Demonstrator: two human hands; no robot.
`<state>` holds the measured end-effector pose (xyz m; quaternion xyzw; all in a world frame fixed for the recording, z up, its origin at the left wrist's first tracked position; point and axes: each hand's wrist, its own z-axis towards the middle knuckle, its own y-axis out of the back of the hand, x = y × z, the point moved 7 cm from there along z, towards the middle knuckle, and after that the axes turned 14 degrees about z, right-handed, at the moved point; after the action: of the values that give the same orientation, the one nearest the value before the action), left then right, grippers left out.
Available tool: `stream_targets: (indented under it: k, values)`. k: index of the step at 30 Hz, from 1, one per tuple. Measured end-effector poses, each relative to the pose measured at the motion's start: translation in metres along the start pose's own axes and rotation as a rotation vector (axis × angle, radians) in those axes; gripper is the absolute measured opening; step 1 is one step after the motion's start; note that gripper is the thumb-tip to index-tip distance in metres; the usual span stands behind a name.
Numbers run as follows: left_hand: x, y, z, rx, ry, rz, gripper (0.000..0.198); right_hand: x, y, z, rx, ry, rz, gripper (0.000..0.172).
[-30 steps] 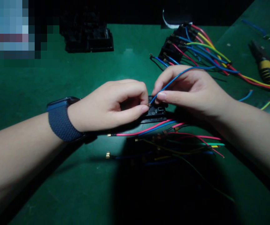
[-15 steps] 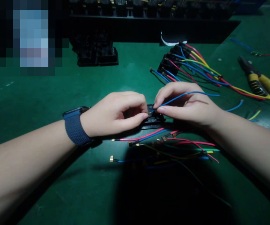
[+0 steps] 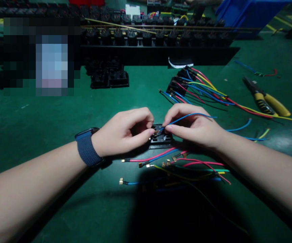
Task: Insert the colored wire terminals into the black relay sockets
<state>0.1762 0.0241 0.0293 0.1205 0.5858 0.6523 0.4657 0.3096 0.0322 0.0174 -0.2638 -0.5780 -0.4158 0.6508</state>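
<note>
My right hand (image 3: 194, 125) pinches a thin blue wire (image 3: 184, 118) close to its end; the free length arcs back over the hand. With thumb and forefinger closed, my left hand (image 3: 127, 133) grips the small copper-coloured terminal (image 3: 156, 132) at that wire's tip. Directly beneath the fingertips lies a black plastic housing (image 3: 161, 139) with moulded slots, partly covered by both hands. Whether the terminal touches the housing I cannot tell. Closer to me are loose red wires (image 3: 151, 158), a blue wire with a brass terminal (image 3: 121, 181) and several others, partly in shadow.
Yellow-handled pliers (image 3: 265, 99) lie at the right. Beyond my hands sits a wired black block (image 3: 177, 86) with coloured leads. Black plastic housings (image 3: 109, 76) rest at back left, before a long black rack (image 3: 156, 54). A blue bin (image 3: 249, 17) stands behind.
The view has tilted up, so more of the rack and the blue bin shows. Both hands keep their pinch on the blue wire and its terminal; more of the housing is visible.
</note>
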Motion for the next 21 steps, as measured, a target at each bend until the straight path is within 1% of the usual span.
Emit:
stream_targets:
  k: [2, 4, 9, 11, 15, 21]
  values:
    - [0.0, 0.0, 0.0, 0.005, -0.007, -0.003, 0.006, 0.0, 0.0, -0.001, 0.001, 0.019, -0.019, 0.005]
    - [0.001, 0.0, 0.001, 0.007, -0.007, 0.003, 0.007, 0.002, 0.001, -0.002, -0.028, 0.062, -0.044, 0.005]
    - [0.005, 0.001, 0.001, -0.011, 0.032, 0.014, 0.009, 0.01, 0.009, -0.005, -0.194, 0.141, -0.151, 0.003]
    - [0.006, 0.0, 0.001, -0.005, 0.042, 0.016, 0.01, 0.012, 0.01, -0.005, -0.22, 0.16, -0.186, 0.004]
    - [0.007, -0.001, 0.002, 0.023, 0.058, 0.015, 0.013, 0.012, 0.007, -0.004, -0.163, 0.189, -0.227, 0.004]
    - [0.005, -0.003, 0.003, 0.031, 0.046, 0.031, 0.015, 0.011, 0.002, -0.003, -0.083, 0.206, -0.233, 0.007]
